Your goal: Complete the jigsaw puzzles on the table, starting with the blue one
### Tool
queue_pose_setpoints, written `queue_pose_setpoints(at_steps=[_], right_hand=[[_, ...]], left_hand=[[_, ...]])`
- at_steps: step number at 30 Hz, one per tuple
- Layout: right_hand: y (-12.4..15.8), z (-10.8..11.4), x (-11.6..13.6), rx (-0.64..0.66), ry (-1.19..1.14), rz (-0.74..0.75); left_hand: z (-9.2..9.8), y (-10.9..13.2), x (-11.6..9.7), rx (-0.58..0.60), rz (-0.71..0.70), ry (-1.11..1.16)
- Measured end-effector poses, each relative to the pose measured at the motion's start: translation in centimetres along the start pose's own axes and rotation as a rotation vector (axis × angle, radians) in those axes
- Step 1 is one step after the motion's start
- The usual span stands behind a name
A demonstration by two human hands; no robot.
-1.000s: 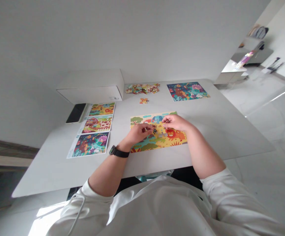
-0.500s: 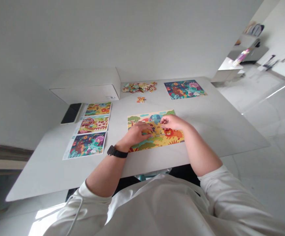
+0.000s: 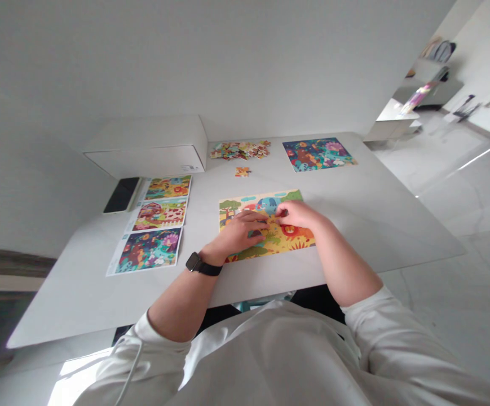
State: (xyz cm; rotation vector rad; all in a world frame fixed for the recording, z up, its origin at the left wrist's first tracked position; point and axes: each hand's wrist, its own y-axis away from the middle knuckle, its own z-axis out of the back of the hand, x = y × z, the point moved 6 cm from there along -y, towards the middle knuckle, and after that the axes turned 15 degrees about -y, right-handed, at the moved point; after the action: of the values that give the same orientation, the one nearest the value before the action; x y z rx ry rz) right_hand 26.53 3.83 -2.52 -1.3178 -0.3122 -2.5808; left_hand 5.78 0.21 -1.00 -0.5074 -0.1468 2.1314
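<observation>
Animal jigsaw puzzle (image 3: 277, 242), near front edge of worktop (image 3: 380, 220); left hand (image 3: 241, 232) loosely extended atop; right hand (image 3: 298, 214) curled, grip indiscernible.

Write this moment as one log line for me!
left hand: spread over animal puzzle | right hand: curled over puzzle, grip unclear | loose pieces: piled beside white box | single piece: before pile

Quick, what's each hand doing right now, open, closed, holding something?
Left hand: open, fingers spread over the puzzle, nothing visible in its grip.
Right hand: fingers curled at the puzzle; whether it pinches a piece can't be told.
</observation>
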Motion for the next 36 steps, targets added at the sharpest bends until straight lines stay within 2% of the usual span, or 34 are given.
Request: queue_pose_setpoints(at_steps=[4,8,18,27,29,33,36], right_hand=[[0.2,-0.1,0.7,0.001,0.084,0.004],[0.3,-0.3,0.7,-0.022,0.073,-0.040],[0.3,-0.3,0.1,-0.039,0.091,-0.110],[-0.2,-0.5,0.3,-0.227,0.213,-0.192],[-0.2,-0.4,0.4,-0.204,0.217,-0.189],[-0.1,-0.5,-0.2,-0.029,0.156,-0.158],[-0.1,-0.4,-0.7,0.040,0.119,-0.118]], left_hand=[[-0.4,0.0,-0.5,0.025,-0.033,-0.016],[-0.5,0.1,-0.7,0.021,-0.053,-0.008],[-0.5,-0.1,-1.1,0.069,-0.046,-0.011],[-1.0,0.0,-0.9,0.071,-0.062,-0.044],[-1.1,0.0,-0.7,0.076,-0.069,-0.059],[-1.1,0.1,-0.6,0.100,-0.077,-0.063],[-1.2,0.5,-1.1,0.151,-0.061,-0.072]])
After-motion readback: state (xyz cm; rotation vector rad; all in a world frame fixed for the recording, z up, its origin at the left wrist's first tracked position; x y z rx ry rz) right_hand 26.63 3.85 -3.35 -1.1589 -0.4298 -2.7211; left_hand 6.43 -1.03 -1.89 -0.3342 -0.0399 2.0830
